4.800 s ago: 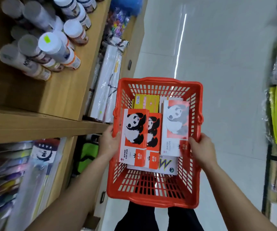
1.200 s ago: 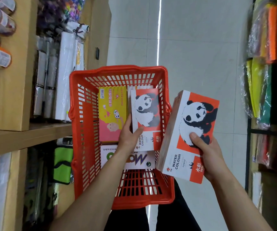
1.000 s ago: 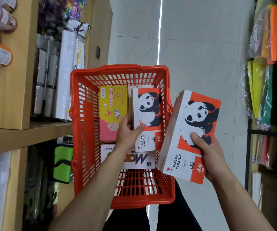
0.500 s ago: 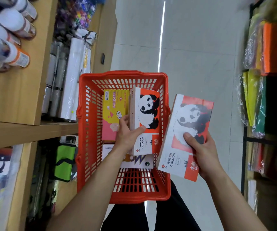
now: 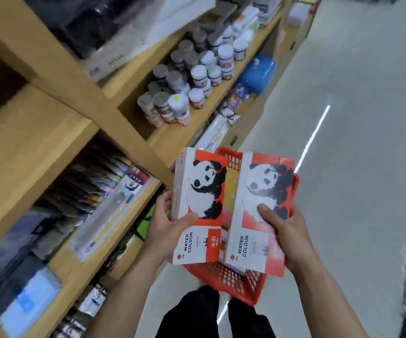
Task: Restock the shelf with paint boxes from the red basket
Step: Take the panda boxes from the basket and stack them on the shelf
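Observation:
My left hand point(image 5: 166, 226) grips a red-and-white panda watercolour box point(image 5: 198, 206) by its lower left edge. Beside it, my right hand point(image 5: 286, 234) holds a second panda watercolour box point(image 5: 261, 211), thumb on its face. Both boxes are lifted above the red basket point(image 5: 231, 279), which sits low between my arms and is mostly hidden behind them. A yellow and pink box point(image 5: 231, 189) shows in the gap between the two. The wooden shelf point(image 5: 38, 132) rises to the left.
Several white-lidded paint jars point(image 5: 185, 89) crowd the middle shelf board. Packaged pens and brushes point(image 5: 104, 191) lean in the compartment below it. Blue packs point(image 5: 259, 70) and white rolls point(image 5: 215, 135) lie further along. The tiled aisle floor point(image 5: 358, 118) runs to the right.
My left hand has lifted the second panda box out of the basket. Both boxes are now held up side by side, and my view has swung left toward the shelf.

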### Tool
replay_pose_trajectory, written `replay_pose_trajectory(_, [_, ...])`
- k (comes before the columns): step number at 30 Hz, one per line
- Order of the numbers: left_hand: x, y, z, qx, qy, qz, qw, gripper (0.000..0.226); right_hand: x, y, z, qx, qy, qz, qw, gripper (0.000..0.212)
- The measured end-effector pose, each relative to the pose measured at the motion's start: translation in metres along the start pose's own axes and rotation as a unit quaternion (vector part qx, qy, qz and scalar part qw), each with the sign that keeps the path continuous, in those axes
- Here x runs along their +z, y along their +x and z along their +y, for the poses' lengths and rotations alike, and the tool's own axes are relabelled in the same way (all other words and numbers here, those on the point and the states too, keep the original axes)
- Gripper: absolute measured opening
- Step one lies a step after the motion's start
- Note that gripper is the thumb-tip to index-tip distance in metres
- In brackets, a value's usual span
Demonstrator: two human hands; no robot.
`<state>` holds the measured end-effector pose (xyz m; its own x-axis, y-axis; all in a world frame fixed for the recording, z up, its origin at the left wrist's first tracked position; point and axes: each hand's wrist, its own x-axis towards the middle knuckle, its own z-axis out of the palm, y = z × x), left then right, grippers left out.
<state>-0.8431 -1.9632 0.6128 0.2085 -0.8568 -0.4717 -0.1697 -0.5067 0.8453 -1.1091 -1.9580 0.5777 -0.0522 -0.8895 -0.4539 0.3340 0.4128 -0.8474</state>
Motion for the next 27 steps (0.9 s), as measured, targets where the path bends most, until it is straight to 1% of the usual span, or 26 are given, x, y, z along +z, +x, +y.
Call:
replay_pose_trajectory(1, [-0.018,-0.016,0.005,0.005,-0.025,0.020,0.999,0.078,0.017,-0.004,-0.008,-0.006,-0.009,-0.022,1.000,0.063])
replay_pose_trajectory(4, [-0.070,-0.067,0.016,0.037,-0.074,0.083,0.993,0.064,0.068,-0.016,-0.034,-0.027,-0.033,-0.074,0.996,0.059])
replay_pose_trajectory(7, [-0.119,-0.114,0.023,0.065,-0.108,0.157,0.980,0.064,0.115,-0.031,-0.053,-0.037,-0.053,-0.128,0.990,0.055])
replay_pose_trajectory(12, [-0.191,-0.177,0.024,0.104,-0.174,0.248,0.947,0.060,0.190,-0.063,-0.075,-0.043,-0.075,-0.215,0.973,0.070])
replay_pose_trajectory(15, [-0.230,-0.206,0.022,0.118,-0.213,0.270,0.932,0.053,0.236,-0.082,-0.085,-0.056,-0.094,-0.245,0.963,0.057])
replay_pose_trajectory(16, [-0.243,-0.213,0.022,0.122,-0.225,0.274,0.927,0.054,0.253,-0.089,-0.089,-0.064,-0.100,-0.249,0.961,0.054])
replay_pose_trajectory(18, [-0.269,-0.224,0.023,0.136,-0.245,0.277,0.919,0.064,0.290,-0.099,-0.099,-0.082,-0.122,-0.261,0.954,0.051])
replay_pose_trajectory(21, [-0.308,-0.237,0.021,0.153,-0.246,0.279,0.915,0.066,0.346,-0.102,-0.113,-0.093,-0.170,-0.283,0.939,0.040])
replay_pose_trajectory(23, [-0.330,-0.241,0.018,0.159,-0.234,0.283,0.916,0.066,0.383,-0.098,-0.123,-0.076,-0.205,-0.295,0.930,0.042])
replay_pose_trajectory(25, [-0.346,-0.242,0.015,0.160,-0.237,0.287,0.914,0.059,0.413,-0.093,-0.128,-0.049,-0.243,-0.305,0.919,0.046])
replay_pose_trajectory(27, [-0.357,-0.239,0.012,0.158,-0.243,0.291,0.912,0.058,0.436,-0.088,-0.130,-0.035,-0.285,-0.302,0.909,0.046])
